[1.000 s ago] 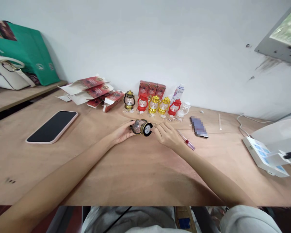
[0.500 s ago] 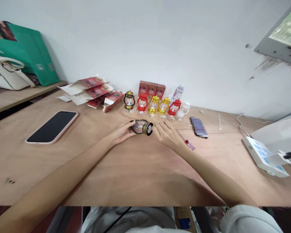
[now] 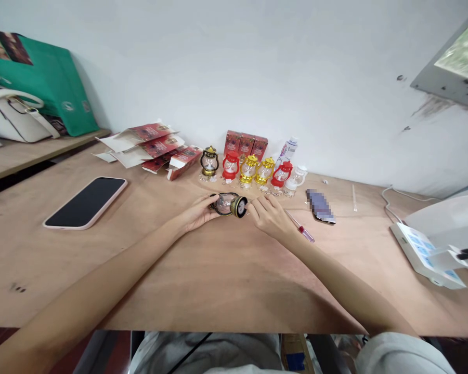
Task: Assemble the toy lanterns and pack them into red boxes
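Note:
A small black and bronze lantern point(image 3: 226, 204) with a clear globe lies on its side in my left hand point(image 3: 200, 212), whose fingers wrap its top end. Its round base faces right, toward my right hand point(image 3: 268, 214). That hand is closed, fingertips pinched close by the base; what they hold, if anything, is too small to make out. A screwdriver point(image 3: 302, 227) with a red and clear handle lies just right of my right hand. Behind the hands stand a bronze lantern point(image 3: 209, 162), red, gold and white lanterns, with small loose bits in front of them.
Flattened red cartons point(image 3: 156, 145) lie at the back left, and red boxes point(image 3: 246, 144) stand behind the lanterns beside a white bottle point(image 3: 287, 150). A pink-edged phone point(image 3: 86, 202) is at left, a second phone point(image 3: 320, 205) at right. A power strip point(image 3: 427, 254) sits far right.
The view has shifted slightly. My right hand has drawn a little to the right of the lantern's base; my left hand keeps hold of the lantern.

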{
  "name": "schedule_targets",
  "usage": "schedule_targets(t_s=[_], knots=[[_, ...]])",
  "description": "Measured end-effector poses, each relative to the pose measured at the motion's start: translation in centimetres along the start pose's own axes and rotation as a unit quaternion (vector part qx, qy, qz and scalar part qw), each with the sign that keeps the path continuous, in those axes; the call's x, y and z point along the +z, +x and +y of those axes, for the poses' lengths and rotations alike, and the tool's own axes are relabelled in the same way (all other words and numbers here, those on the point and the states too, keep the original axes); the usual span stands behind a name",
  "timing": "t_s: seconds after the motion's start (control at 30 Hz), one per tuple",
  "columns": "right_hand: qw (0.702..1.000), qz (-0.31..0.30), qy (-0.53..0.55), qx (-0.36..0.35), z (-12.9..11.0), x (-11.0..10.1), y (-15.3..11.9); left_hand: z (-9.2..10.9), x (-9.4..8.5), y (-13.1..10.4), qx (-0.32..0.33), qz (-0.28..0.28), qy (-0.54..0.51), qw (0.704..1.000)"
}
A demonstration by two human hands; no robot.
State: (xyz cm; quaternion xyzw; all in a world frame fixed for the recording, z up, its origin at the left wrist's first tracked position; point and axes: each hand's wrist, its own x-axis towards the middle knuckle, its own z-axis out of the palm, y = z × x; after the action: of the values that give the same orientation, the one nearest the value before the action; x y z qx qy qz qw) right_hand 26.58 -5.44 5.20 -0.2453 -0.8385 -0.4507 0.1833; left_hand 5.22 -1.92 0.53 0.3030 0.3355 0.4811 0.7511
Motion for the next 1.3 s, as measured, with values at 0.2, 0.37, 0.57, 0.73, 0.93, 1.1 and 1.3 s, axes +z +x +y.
schedule_targets(t_s=[0.2, 0.37, 0.57, 0.73, 0.93, 1.1, 1.3], knots=[[1.0, -0.01, 0.004, 0.008, -0.2, -0.1, 0.0, -0.1, 0.0, 0.0, 0.004, 0.007, 0.004, 1.0], [0.998, -0.058, 0.014, 0.01, -0.3, -0.4, 0.3, -0.3, -0.3, 0.3, 0.017, 0.021, 0.004, 1.0], [0.997, -0.07, -0.006, -0.012, -0.3, -0.8, 0.6, -0.3, 0.0, 0.1, 0.024, 0.027, 0.017, 0.999], [0.999, -0.023, 0.02, 0.016, 0.0, 0.3, -0.1, -0.2, 0.0, -0.1, 0.014, 0.026, 0.031, 0.999], [0.96, -0.013, 0.247, 0.127, -0.2, 1.0, -0.8, -0.1, 0.0, -0.1, 0.008, 0.018, 0.022, 1.0], [0.889, 0.009, 0.413, 0.197, -0.2, 0.7, -0.9, 0.2, 0.3, -0.2, -0.005, 0.01, 0.018, 1.0], [0.821, 0.02, 0.471, 0.323, 0.0, 1.3, -0.9, -0.1, -0.2, 0.0, -0.006, 0.0, 0.024, 1.0]])
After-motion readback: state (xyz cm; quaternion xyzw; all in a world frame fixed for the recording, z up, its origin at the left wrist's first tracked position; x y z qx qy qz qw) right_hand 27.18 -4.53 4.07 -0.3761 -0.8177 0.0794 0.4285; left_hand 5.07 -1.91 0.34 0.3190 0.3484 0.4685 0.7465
